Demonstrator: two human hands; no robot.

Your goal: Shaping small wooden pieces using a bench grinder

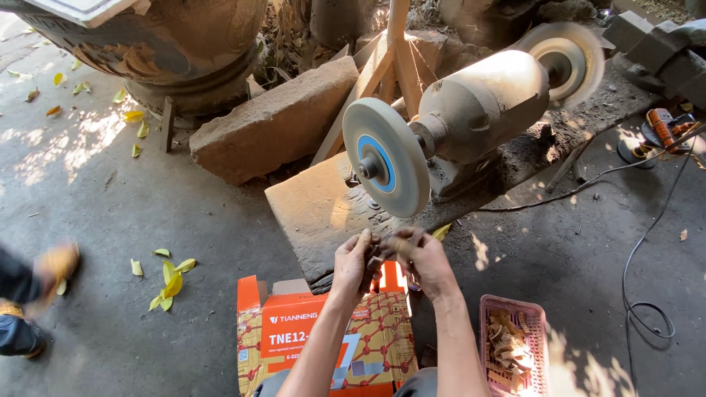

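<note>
Holding one small wooden piece (384, 248) at 6 o'clock below the grinding wheel (385, 156): left hand (356, 262) and right hand (424, 259), both grips clenched on it, not yet at the wheel; pink basket (487, 309) of like pieces at 5 o'clock, seemingly unworked.

**Dusty metal, rough stone, printed card**

The double-ended bench grinder's grey metal housing (482, 103) looks matt and thick with dust. Its pale buffing wheel with a blue centre (385, 157) appears soft-faced and dull. The flat stone slab beneath (316, 209) is rough and grainy; the grey concrete floor (110, 220) is coarse and stained. The orange cardboard box (323, 331) has a smooth, slightly glossy print. The pink plastic basket (513, 309) is perforated and holds small, matt tan wooden pieces (507, 353). The thin black cable (647, 242) looks rubbery.
</note>
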